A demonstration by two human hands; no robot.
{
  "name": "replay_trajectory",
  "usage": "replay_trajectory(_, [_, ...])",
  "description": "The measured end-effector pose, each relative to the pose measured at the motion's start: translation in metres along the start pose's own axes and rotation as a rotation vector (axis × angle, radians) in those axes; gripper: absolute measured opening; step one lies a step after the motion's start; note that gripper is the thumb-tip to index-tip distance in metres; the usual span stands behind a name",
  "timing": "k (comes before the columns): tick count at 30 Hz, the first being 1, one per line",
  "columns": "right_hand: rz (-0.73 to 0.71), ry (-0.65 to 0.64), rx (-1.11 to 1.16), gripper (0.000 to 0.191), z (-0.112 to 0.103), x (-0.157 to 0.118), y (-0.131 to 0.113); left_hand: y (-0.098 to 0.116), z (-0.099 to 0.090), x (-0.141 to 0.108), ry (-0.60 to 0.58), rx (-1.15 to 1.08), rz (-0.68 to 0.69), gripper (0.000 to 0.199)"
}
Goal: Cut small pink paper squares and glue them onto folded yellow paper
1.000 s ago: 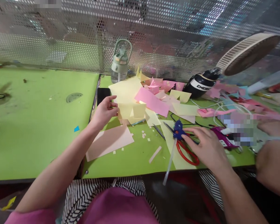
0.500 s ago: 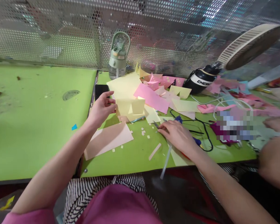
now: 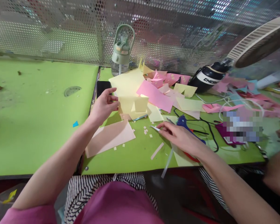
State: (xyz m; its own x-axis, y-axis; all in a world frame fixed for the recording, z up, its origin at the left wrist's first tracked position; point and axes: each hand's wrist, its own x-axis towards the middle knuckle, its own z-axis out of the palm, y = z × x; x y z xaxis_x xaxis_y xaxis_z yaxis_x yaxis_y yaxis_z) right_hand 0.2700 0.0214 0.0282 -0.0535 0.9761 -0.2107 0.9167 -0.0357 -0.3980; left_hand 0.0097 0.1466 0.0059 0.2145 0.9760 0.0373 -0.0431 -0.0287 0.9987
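My left hand (image 3: 105, 104) is beside the left edge of a pale yellow paper sheet (image 3: 126, 85), fingers curved and apart; its fingertips are near or touching the paper. A small folded yellow piece (image 3: 141, 104) stands up just right of it. My right hand (image 3: 175, 135) is closed on a slim, pointed metal tool (image 3: 155, 128) whose tip points left; the rest of it is hidden by the fingers. Behind that hand lies a blue glue gun (image 3: 183, 122). A red handle (image 3: 191, 157) shows under the wrist. A pale pink paper strip (image 3: 112, 137) lies between the hands.
Tiny paper scraps (image 3: 145, 130) dot the green table (image 3: 130, 161). A bottle (image 3: 121, 56), a black phone (image 3: 103, 87) and pink paper (image 3: 156, 95) lie or stand farther back. At right are a fan (image 3: 259, 43), cables and another person's arm (image 3: 277, 168).
My right hand has drawn back slightly, and the metal tip now shows brighter and points more to the left. More of the glue gun is visible. My left hand keeps its pose.
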Motion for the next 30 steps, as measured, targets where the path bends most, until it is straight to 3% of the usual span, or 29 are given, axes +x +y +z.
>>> replay_trajectory(6, [-0.020,-0.015,-0.089,0.030,0.004,0.003,0.013,0.001,0.000,0.000,0.012,0.028,-0.003,0.053])
replay_trajectory(10, [0.008,-0.007,-0.070,0.028,0.003,0.002,0.005,0.000,0.000,0.000,0.009,0.030,0.004,0.056])
replay_trajectory(13, [0.029,-0.043,0.010,0.031,0.007,0.004,-0.011,-0.001,0.001,0.001,0.011,0.019,-0.008,0.057])
replay_trajectory(18, [0.089,-0.213,0.199,0.034,0.023,0.014,-0.031,-0.001,0.001,0.000,0.004,0.019,-0.006,0.055])
replay_trajectory(30, [0.233,-0.309,0.451,0.022,0.031,0.022,-0.039,-0.001,0.001,-0.001,-0.015,0.050,0.035,0.054])
